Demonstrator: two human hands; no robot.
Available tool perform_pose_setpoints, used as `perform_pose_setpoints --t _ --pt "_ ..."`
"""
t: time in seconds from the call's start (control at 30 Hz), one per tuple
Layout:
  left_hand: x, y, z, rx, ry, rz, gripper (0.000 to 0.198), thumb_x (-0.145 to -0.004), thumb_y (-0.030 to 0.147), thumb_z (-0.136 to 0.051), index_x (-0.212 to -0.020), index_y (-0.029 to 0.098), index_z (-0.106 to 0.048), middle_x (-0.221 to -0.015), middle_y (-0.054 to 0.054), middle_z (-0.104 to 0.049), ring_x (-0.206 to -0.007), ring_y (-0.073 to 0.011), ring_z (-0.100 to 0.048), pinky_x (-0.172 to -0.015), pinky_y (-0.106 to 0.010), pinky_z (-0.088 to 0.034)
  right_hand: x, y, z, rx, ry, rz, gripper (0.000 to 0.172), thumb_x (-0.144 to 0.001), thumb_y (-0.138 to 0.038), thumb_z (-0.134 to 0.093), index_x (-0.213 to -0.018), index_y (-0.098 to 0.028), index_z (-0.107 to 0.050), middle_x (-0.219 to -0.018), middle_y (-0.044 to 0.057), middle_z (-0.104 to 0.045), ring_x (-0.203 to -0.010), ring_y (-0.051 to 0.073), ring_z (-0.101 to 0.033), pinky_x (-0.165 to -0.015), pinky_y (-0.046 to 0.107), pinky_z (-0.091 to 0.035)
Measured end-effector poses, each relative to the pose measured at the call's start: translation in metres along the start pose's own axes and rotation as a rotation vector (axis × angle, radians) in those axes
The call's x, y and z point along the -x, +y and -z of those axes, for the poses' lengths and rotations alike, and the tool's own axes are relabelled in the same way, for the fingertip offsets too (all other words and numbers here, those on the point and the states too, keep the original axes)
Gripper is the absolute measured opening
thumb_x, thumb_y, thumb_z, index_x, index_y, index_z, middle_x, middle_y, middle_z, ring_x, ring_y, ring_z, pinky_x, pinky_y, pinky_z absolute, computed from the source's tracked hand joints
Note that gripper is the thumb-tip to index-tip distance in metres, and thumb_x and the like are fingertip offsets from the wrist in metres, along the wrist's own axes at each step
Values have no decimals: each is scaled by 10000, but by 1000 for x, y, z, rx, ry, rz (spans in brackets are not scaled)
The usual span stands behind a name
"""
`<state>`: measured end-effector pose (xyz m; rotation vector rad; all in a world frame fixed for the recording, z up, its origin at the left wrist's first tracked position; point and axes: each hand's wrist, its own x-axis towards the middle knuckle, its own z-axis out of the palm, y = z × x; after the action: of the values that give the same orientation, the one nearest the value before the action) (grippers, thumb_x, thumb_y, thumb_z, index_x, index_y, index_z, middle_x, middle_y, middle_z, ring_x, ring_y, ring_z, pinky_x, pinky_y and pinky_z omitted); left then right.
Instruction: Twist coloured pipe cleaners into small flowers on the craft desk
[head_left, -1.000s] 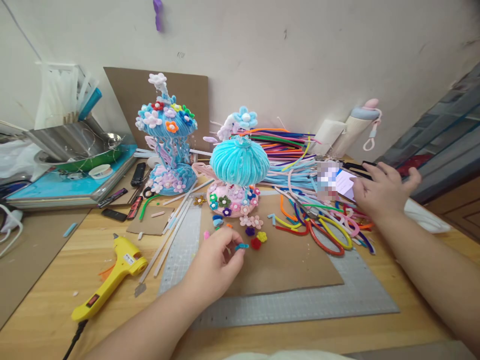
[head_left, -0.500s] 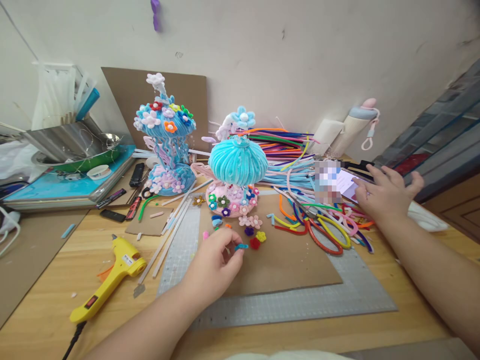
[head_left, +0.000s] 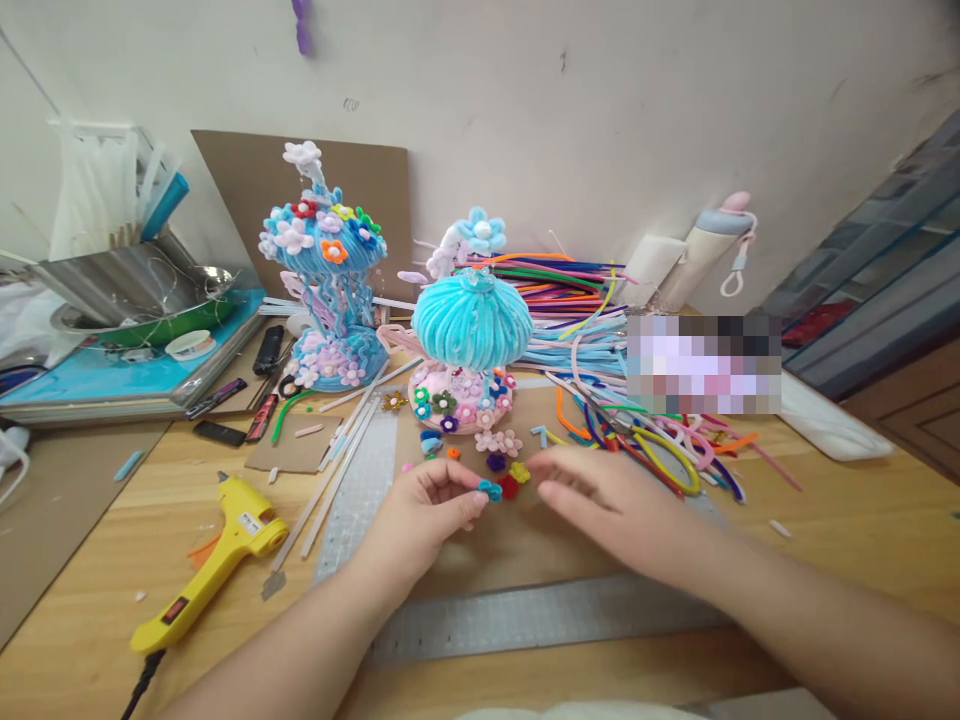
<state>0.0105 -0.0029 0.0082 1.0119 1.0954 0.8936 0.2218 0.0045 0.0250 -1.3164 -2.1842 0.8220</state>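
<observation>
Pinched between the thumb and fingertips of my left hand [head_left: 431, 505] is a small teal pipe-cleaner flower [head_left: 490, 490], held over the brown cardboard [head_left: 525, 555]. My right hand [head_left: 592, 500] hovers just right of it, thumb and fingers apart, with nothing seen between them. Close by lie a yellow flower [head_left: 520, 473], a red flower [head_left: 509, 488] and a dark purple flower [head_left: 496, 461]. Behind my hands stands a pipe-cleaner piece with a turquoise pleated dome [head_left: 472, 315] over a pink base [head_left: 427, 378] dotted with small flowers.
A yellow glue gun [head_left: 214, 560] lies at left beside clear glue sticks [head_left: 341, 475]. A taller blue flowered piece [head_left: 322, 245] stands back left. Scissors [head_left: 666, 460] and loose pipe cleaners lie at right. A grey cutting mat [head_left: 570, 615] sits under the cardboard.
My right hand has come away from the phone at the right and moved left, beside my left hand. The teal flower has turned and now shows more of its petals.
</observation>
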Motion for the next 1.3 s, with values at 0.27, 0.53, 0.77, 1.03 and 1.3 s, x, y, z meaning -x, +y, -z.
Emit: perform_pose_setpoints --t 0.27,0.53,0.77,1.03,1.3 --pt "0 1 3 100 26 -6 229 -603 271 -736 -710 132 -588 -591 20 -596 -530 -87 -533 -542 -223 -416 -17 -22 -60 -548 -78 -146 225 -891 -351 -395 -766 -197 -500 -664 -21 -549 -535 103 -554 -471 212 -394" --pt "-3 0 5 265 -29 60 213 -686 270 -670 -829 133 -591 -686 -8 -631 -586 -92 -569 -614 -239 -466 -24 -14 -64 -945 -121 -293 269 -817 -430 -478 -737 -174 -484 -585 -40 -507 -430 75 -509 -354 158 -306" --pt "-5 -6 2 -52 -19 -2 215 -660 311 -669 -699 138 -546 -554 24 -572 -528 -98 -545 -567 -237 -449 -20 -7 -67 -804 -119 -234 272 -822 -417 -476 -686 -183 -453 -586 -40 -508 -442 76 -504 -380 172 -321" --pt "-2 -13 2 -529 74 -204 90 -724 233 -549 -718 165 -607 -633 8 -613 -595 -129 -554 -569 -233 -419 -14 -4 -66 -282 -20 -30 237 -868 -246 -400 -655 -188 -485 -586 -19 -527 -541 118 -485 -509 227 -334" --pt "-1 -15 4 -719 75 -286 137 -737 225 -514 -651 173 -608 -598 6 -598 -575 -134 -521 -557 -234 -391 -14 -7 -63 -95 8 71 240 -849 -192 -410 -611 -192 -380 -564 -30 -424 -532 112 -407 -497 224 -253"
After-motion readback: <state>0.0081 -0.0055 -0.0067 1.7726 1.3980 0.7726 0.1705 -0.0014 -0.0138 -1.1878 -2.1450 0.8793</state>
